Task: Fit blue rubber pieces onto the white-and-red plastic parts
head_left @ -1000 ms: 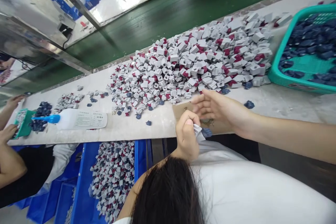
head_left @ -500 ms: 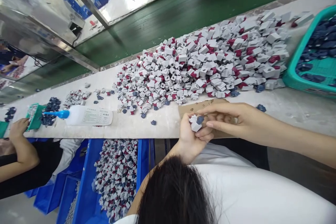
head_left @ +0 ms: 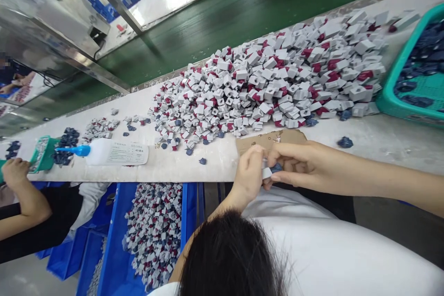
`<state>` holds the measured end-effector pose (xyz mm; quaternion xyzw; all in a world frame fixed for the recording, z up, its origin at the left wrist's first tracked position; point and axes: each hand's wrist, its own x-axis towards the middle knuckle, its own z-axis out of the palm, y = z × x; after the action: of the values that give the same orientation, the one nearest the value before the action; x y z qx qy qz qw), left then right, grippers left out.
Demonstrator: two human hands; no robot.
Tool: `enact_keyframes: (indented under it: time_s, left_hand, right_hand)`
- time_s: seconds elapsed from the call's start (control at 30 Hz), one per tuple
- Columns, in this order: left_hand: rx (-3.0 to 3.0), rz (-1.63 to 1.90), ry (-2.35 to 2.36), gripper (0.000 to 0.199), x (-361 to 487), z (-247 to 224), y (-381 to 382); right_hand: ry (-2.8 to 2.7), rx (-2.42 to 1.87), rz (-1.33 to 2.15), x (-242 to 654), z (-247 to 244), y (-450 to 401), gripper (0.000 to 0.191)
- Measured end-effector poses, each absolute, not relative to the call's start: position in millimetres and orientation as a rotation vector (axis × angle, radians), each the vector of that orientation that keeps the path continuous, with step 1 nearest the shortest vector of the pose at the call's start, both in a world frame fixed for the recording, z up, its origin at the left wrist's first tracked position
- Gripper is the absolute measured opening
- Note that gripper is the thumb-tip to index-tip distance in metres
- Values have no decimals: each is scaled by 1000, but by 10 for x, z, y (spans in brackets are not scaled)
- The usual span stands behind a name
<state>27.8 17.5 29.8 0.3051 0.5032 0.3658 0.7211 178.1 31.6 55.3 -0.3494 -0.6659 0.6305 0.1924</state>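
My left hand (head_left: 247, 176) is closed around a small white plastic block (head_left: 266, 173), mostly covered by the fingers. A small dark blue plastic piece (head_left: 276, 168) sits against the block, pinched by my right hand (head_left: 298, 163). Whether the two parts are joined I cannot tell. Just beyond both hands lies a brown cardboard piece (head_left: 255, 141) with shiny wet drops on it. Farther back spreads a large heap of white and dark red plastic pieces (head_left: 263, 78). One loose dark blue piece (head_left: 345, 142) rests right of the cardboard.
A white glue bottle with a blue nozzle (head_left: 118, 152) lies left on the table. At right stands a green basket (head_left: 390, 97) of dark blue parts. Below the table edge is a blue bin (head_left: 118, 222) of pieces. A co-worker's hand (head_left: 15, 171) is far left.
My left hand has turned, its fingers now covering more of the white block. Both hands have shifted slightly, still together. The co-worker's hand has moved left.
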Motion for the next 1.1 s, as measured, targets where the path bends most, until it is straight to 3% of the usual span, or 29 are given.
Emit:
enact_keyframes:
  time_s: [0.13, 0.3, 0.43, 0.63, 0.93, 1.1]
  left_hand:
    - [881, 884, 1096, 26, 65, 262, 166]
    - [810, 1107, 1273, 26, -207, 229, 223]
    - [785, 1072, 1291, 28, -210, 136, 172]
    - [688, 987, 1253, 29, -59, 6, -11]
    - [717, 978, 1230, 30, -69, 52, -23]
    - [746, 962, 1229, 32, -57, 51, -11]
  right_hand:
    - [-1521, -1026, 1956, 1924, 555, 274, 30]
    - [-1567, -1334, 1599, 2186, 446, 213, 27]
    - [-1739, -1415, 1554, 2236, 253, 137, 36]
    - [-1996, -1344, 1240, 2178, 91, 112, 31]
    - [-1586, -1292, 1677, 2047, 98, 95, 34]
    - [-1765, -1437, 1421, 2042, 103, 97, 34]
